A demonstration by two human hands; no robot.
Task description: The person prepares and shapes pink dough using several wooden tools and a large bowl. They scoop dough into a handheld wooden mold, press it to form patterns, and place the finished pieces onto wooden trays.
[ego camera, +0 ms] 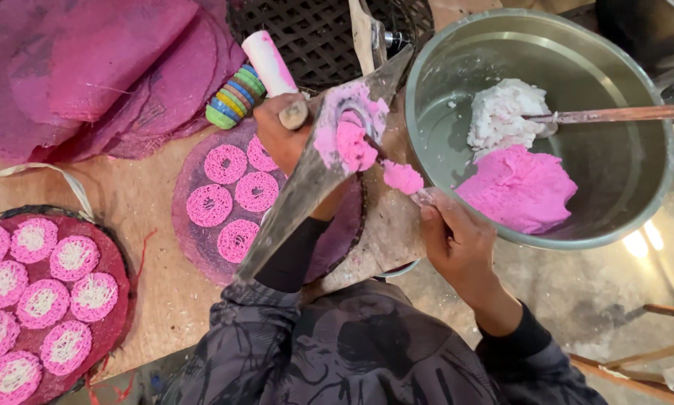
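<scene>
We see a brown tabletop (138, 202) bearing round purple mats (194, 225) of pink string-cakes left of our hands, and stacked pink cloths (89, 67) beyond.

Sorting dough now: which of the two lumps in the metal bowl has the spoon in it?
The white lump, at the bowl's far side; the spoon rests in it. The pink lump has no utensil.

I see soft pink dough (354, 145) heaped in the tilted metal press (314, 176), another pink lump (402, 178) just beside its right edge.
</scene>
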